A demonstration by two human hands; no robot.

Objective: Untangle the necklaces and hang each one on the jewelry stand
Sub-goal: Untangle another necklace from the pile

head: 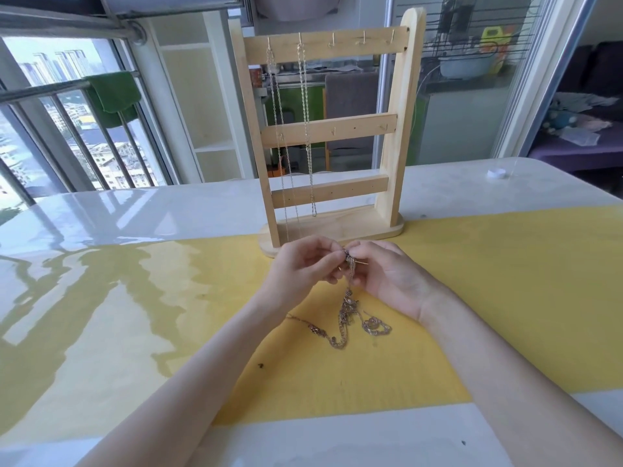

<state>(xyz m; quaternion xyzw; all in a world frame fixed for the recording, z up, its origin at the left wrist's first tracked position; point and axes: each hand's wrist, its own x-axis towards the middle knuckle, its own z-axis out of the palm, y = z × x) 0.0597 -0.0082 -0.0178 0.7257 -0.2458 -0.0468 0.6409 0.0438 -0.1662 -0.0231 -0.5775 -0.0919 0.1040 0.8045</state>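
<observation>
A wooden jewelry stand (391, 129) with three hooked crossbars rises at the table's middle. Two thin chains hang from its top-left hooks: one necklace (279, 136) and a second necklace (305, 129) beside it. Just in front of the stand's base, my left hand (303, 267) and my right hand (384, 274) pinch the top of a tangled bunch of bronze necklaces (347, 311). The bunch hangs from my fingers, and its lower loops lie on the yellow mat (472, 298).
The glossy white table (101, 214) reaches to a window railing with a green cloth (113, 96) on the left. A small white cap (496, 173) lies at the far right. A tiny dark speck (260, 365) sits on the mat near my left forearm.
</observation>
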